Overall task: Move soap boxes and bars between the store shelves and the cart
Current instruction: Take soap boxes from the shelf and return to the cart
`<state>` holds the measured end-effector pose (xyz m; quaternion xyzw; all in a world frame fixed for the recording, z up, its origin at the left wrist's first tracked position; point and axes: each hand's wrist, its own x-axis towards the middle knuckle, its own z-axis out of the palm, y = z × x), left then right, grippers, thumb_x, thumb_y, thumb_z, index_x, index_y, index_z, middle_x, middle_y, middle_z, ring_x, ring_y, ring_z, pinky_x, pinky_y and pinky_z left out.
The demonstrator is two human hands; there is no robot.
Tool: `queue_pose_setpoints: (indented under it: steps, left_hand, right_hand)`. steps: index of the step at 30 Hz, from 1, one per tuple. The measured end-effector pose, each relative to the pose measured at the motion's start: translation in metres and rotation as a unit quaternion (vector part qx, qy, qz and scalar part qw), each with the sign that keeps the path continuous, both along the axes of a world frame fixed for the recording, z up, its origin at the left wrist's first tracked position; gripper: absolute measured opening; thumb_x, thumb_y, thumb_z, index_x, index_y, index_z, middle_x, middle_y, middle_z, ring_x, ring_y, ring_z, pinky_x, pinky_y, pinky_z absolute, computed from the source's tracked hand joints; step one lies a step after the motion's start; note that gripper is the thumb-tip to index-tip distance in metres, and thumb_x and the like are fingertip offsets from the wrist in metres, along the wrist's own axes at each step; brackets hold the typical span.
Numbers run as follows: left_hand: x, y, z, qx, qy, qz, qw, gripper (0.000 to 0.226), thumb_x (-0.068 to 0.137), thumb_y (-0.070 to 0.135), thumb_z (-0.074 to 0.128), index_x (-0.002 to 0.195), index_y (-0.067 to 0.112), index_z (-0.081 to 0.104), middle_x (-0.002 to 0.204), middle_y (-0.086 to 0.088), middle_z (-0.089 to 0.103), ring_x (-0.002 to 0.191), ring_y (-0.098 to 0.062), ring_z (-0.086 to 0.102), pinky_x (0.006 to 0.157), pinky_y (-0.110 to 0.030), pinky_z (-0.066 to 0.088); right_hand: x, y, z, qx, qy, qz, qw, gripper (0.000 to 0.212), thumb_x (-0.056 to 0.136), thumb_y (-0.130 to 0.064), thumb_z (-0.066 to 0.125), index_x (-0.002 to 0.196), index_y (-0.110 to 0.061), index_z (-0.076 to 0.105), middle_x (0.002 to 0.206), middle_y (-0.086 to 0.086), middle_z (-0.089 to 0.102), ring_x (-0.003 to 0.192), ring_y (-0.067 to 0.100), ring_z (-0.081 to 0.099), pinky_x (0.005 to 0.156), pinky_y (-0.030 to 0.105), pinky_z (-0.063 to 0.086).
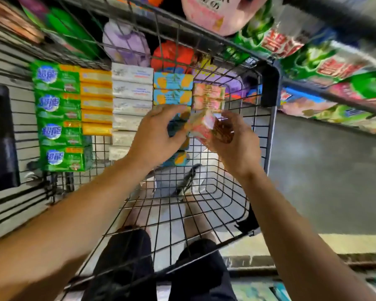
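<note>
Head view looks down into a wire cart [267, 148] with soap lined up in rows. Both hands meet over the middle of it. The right hand [232, 144] curls its fingers round a pink soap box [201, 127], which is tipped on a slant. The left hand [154, 137] touches the same box from the left with bent fingers and thumb, so both hands have a grip on it. It is a bit blurry, so I cannot tell how tight the left hand holds.

The box is up in the air, just in front of two more pink boxes [207, 97] stacked at the far end of their row. Its long side runs across, about the same way as those two. I think it goes down next to them, on the near side. The right hand is closer to that spot.

Inside the cart, from left to right, sit green soap packs [57, 118], yellow bars [96, 103], white boxes [131, 98] and blue and yellow boxes [173, 90]. Store shelves [326, 68] full of bright bags are at the right.
</note>
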<state>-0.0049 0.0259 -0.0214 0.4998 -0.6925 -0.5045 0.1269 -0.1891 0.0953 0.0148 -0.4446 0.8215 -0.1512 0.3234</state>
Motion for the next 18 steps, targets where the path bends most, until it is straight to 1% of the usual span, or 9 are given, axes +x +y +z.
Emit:
queue_pose_setpoints:
  steps: [2,3,5,7,9,10,13,15,18]
  left_hand:
    - [-0.004,-0.002,0.012,0.06,0.064,-0.015,0.996,0.061,0.08,0.021,0.073,0.138,0.025,0.053,0.125,0.01,0.055,0.108,0.01,0.046,0.09,0.003,0.03]
    - [-0.004,-0.003,0.013,0.085,0.089,-0.01,0.992,0.065,0.077,0.023,0.074,0.137,0.03,0.051,0.123,0.015,0.054,0.107,0.012,0.048,0.091,0.0,0.035]
    - [-0.002,-0.005,0.011,0.104,0.116,0.036,0.987,0.064,0.072,0.027,0.073,0.131,0.035,0.051,0.117,0.016,0.058,0.103,0.006,0.056,0.093,-0.012,0.046]
    - [0.004,-0.008,0.003,0.11,0.117,0.093,0.983,0.057,0.07,0.024,0.075,0.123,0.031,0.056,0.111,0.011,0.064,0.099,-0.004,0.061,0.088,-0.021,0.051]
    - [0.011,-0.011,-0.005,0.114,0.098,0.138,0.979,0.051,0.072,0.015,0.078,0.119,0.024,0.058,0.107,0.004,0.066,0.092,-0.009,0.062,0.079,-0.018,0.05]
    - [0.014,-0.013,-0.01,0.11,0.086,0.156,0.978,0.05,0.075,0.01,0.079,0.12,0.018,0.059,0.107,0.0,0.067,0.091,-0.012,0.062,0.076,-0.017,0.05]
    - [0.025,-0.018,-0.027,0.092,0.071,0.186,0.976,0.049,0.074,0.016,0.079,0.12,0.01,0.062,0.108,-0.003,0.068,0.095,-0.021,0.066,0.08,-0.03,0.055]
    - [0.028,-0.023,-0.035,0.091,0.077,0.19,0.974,0.048,0.073,0.021,0.077,0.118,0.009,0.063,0.11,-0.004,0.069,0.099,-0.024,0.066,0.084,-0.043,0.056]
    - [0.028,-0.023,-0.041,0.097,0.099,0.209,0.968,0.046,0.076,0.016,0.08,0.116,0.005,0.063,0.108,-0.008,0.07,0.099,-0.023,0.067,0.083,-0.037,0.056]
  right_hand:
    - [0.001,-0.004,0.015,-0.015,-0.082,0.017,0.996,0.057,0.076,-0.027,0.085,0.127,-0.024,0.058,0.094,-0.016,0.067,0.079,-0.007,0.061,0.076,0.01,0.048]
    - [0.003,-0.007,0.017,-0.017,-0.122,0.02,0.992,0.057,0.077,-0.023,0.084,0.127,-0.026,0.056,0.093,-0.015,0.067,0.078,-0.007,0.06,0.078,0.013,0.049]
    - [0.005,-0.016,0.01,-0.032,-0.186,0.001,0.982,0.053,0.081,-0.026,0.079,0.127,-0.028,0.053,0.095,-0.012,0.069,0.08,-0.002,0.061,0.082,0.027,0.053]
    - [0.002,-0.024,-0.006,-0.072,-0.201,-0.051,0.976,0.042,0.084,-0.034,0.069,0.123,-0.031,0.054,0.095,-0.016,0.069,0.089,0.005,0.064,0.085,0.036,0.054]
    - [-0.004,-0.033,-0.026,-0.075,-0.148,-0.078,0.983,0.041,0.088,-0.036,0.066,0.127,-0.025,0.056,0.107,-0.013,0.069,0.105,0.012,0.063,0.092,0.034,0.05]
    - [-0.009,-0.037,-0.04,-0.058,-0.095,-0.063,0.992,0.045,0.09,-0.034,0.068,0.13,-0.018,0.057,0.118,-0.004,0.067,0.114,0.017,0.061,0.096,0.032,0.047]
    - [-0.018,-0.047,-0.084,0.003,0.009,0.014,1.0,0.049,0.085,-0.022,0.076,0.129,-0.007,0.06,0.131,0.013,0.058,0.122,0.029,0.053,0.1,0.025,0.036]
    - [-0.017,-0.049,-0.109,0.032,0.045,0.057,0.997,0.053,0.081,-0.022,0.078,0.129,-0.012,0.058,0.13,0.009,0.053,0.122,0.028,0.047,0.1,0.022,0.032]
    - [-0.013,-0.047,-0.129,0.037,0.166,0.083,0.982,0.043,0.078,-0.024,0.073,0.111,-0.033,0.045,0.109,-0.004,0.044,0.104,0.021,0.039,0.088,0.03,0.036]
